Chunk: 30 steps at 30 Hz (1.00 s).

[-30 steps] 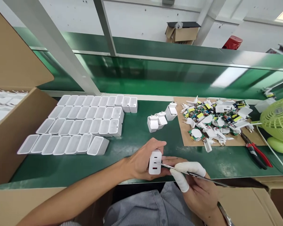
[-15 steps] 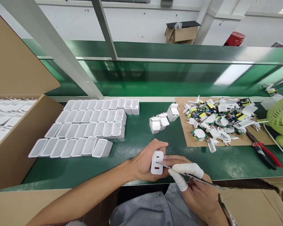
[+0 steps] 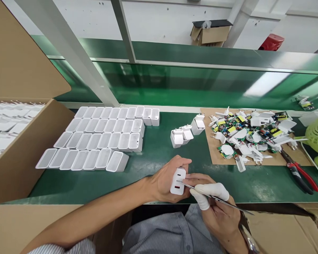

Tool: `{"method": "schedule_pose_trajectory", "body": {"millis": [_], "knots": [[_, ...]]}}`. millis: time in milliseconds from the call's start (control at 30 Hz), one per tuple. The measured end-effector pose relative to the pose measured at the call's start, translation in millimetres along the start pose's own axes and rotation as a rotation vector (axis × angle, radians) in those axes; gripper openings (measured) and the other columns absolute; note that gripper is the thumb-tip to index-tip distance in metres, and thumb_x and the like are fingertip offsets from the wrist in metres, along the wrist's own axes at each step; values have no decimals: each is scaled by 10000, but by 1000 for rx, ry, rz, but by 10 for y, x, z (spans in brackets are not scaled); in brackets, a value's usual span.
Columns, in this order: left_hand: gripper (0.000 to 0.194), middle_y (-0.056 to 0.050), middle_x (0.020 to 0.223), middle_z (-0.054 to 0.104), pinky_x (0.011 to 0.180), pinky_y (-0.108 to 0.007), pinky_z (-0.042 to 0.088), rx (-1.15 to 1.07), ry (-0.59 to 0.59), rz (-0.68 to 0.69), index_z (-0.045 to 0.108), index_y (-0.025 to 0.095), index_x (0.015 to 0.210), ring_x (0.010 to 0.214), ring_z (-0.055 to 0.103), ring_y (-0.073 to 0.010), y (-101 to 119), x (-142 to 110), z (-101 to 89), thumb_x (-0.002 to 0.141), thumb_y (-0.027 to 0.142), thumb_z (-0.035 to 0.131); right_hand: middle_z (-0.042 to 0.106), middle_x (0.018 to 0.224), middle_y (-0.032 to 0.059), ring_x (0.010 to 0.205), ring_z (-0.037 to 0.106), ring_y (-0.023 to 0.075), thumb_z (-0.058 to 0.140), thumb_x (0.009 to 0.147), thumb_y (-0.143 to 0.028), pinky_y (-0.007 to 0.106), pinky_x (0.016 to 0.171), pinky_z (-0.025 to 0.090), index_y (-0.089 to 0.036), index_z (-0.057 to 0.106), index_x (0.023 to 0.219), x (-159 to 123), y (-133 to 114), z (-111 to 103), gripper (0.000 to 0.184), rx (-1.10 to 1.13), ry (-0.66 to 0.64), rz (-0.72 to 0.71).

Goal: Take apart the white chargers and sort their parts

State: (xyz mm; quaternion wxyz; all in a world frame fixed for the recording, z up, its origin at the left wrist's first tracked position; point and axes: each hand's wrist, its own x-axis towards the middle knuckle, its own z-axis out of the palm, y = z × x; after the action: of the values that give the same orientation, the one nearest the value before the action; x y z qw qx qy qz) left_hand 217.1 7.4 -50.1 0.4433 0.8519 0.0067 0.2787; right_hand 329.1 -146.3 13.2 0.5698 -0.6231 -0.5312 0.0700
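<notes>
**Fine probing at a port**

Through my feed, the worktop (image 3: 160, 150) runs ahead of the fingers, rows of cases (image 3: 95, 139) ahead-left of them, a heap of parts (image 3: 250, 135) ahead-right. My left hand (image 3: 163, 183) has its fingers wrapped firmly around the charger (image 3: 178, 184), ports facing up at me, over the worktop's near edge. My right hand (image 3: 218, 211) pinches the tweezers (image 3: 229, 204) between two white-covered fingertips. Just beyond these, the tip meets the middle port (image 3: 177, 181); how deep, I can't tell. I judge the step as probing or adjusting that port; the next move calls for a still left grip and slight right-finger motion.
</notes>
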Motion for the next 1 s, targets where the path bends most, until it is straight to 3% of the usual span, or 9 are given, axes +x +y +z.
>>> {"method": "schedule_pose_trajectory", "body": {"millis": [200, 333, 567, 833, 1000], "knots": [[822, -22, 962, 552, 776, -369, 539, -1, 77, 34, 293, 228, 1483, 814, 557, -194, 114, 55, -51, 784, 274, 721, 770, 786, 14, 652, 744, 218, 693, 934, -150, 354, 620, 664, -282, 679, 998, -24, 24, 1, 148, -25, 33, 13], [823, -11, 934, 552, 759, -357, 529, 4, 67, 42, 289, 242, 1465, 792, 562, -194, 130, 101, -50, 777, 281, 740, 742, 722, 17, 593, 714, 213, 700, 940, -207, 351, 607, 656, -275, 698, 929, 19, 1, 1, 69, -47, 64, 38], [757, 22, 874, 567, 710, -318, 503, -36, 126, 55, 314, 238, 1435, 732, 558, -165, 178, 206, -72, 806, 272, 734, 717, 767, 38, 681, 722, 208, 735, 933, -300, 321, 609, 643, -253, 735, 863, -3, 16, -62, 85, -87, 212, 116], [733, 2, 912, 590, 725, -354, 536, -61, 117, 12, 345, 231, 1416, 762, 587, -184, 137, 165, -45, 800, 298, 736, 712, 749, 40, 651, 706, 200, 725, 946, -328, 302, 564, 623, -259, 747, 823, 26, 32, -116, 143, -131, 152, 82], [853, 37, 866, 564, 785, -392, 575, -60, 47, -58, 304, 231, 1430, 725, 593, -174, 40, 101, -4, 726, 260, 784, 738, 748, 29, 629, 734, 200, 691, 967, -253, 310, 573, 642, -260, 748, 897, 57, 31, -115, 90, -37, 76, 62]]}}
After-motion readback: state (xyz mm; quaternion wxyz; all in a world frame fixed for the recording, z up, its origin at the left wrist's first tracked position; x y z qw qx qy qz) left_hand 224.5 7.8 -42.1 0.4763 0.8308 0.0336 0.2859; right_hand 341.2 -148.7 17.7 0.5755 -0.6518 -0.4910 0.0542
